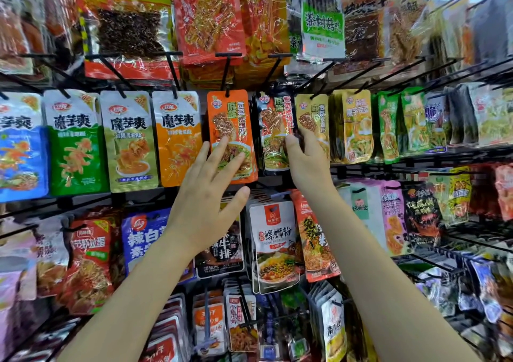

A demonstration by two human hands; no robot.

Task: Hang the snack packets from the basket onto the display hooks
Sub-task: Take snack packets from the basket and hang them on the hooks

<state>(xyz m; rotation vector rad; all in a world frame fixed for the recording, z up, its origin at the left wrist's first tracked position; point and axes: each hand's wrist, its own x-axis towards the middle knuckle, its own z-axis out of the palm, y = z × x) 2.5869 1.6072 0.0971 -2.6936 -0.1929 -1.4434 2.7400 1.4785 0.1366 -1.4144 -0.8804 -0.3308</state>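
Head view: wire display rack crowded with hanging snack packets. Left hand (206, 195) released, fingers spread and straight, fingertips touching the lower face of the orange packet (231, 128), which hangs from a black hook (228, 64) at centre. Right hand (306, 161) grasps the right edge of the black packet (273, 131) just right of it, thumb on its front, fingers tucked behind. Yellow packet (313, 120) hangs beside that. Basket out of sight.
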